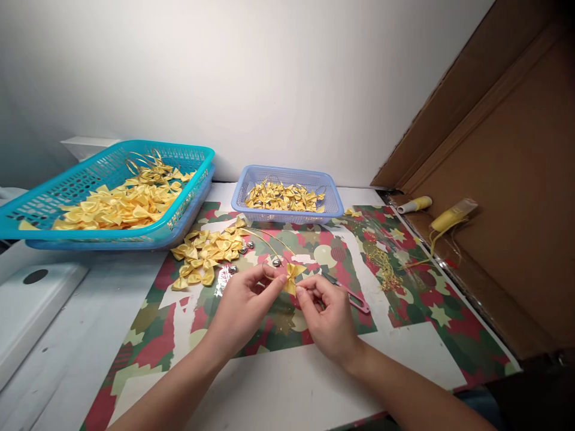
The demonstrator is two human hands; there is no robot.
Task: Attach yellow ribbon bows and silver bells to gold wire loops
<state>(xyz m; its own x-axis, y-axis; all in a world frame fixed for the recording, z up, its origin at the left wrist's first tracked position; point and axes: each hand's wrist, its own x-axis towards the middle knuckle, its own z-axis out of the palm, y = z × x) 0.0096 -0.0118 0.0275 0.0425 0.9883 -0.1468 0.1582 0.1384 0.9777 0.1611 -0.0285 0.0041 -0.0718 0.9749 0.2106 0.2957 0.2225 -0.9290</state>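
The left hand [249, 302] pinches a yellow ribbon bow [294, 270] at its left side, apparently to steady it, while the right hand's [330, 314] thumb and forefinger close on its lower edge, above the table's [287, 383] middle. Pink-handled snips [359, 301] lie just beside the right knuckles, slightly in the way. Loose bows [211, 248], probably kept within reach, lie nearer the left edge.

The table [278, 389] carries a blue basket [287, 214], with patterned paper [197, 323] in front of it, and yellow bows [211, 251] and pink-handled snips [358, 299] nearer the viewer than the basket.
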